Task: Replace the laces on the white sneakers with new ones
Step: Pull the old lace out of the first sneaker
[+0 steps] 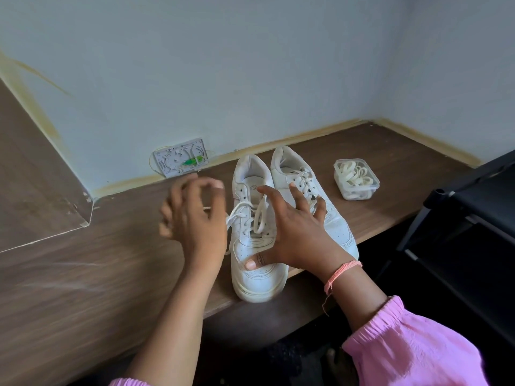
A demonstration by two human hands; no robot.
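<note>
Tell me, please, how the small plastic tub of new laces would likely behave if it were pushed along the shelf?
The plastic tub looks light, so it would probably slide rather than tip, being low and wide. Lidless, it might spill its loose coils.
</note>
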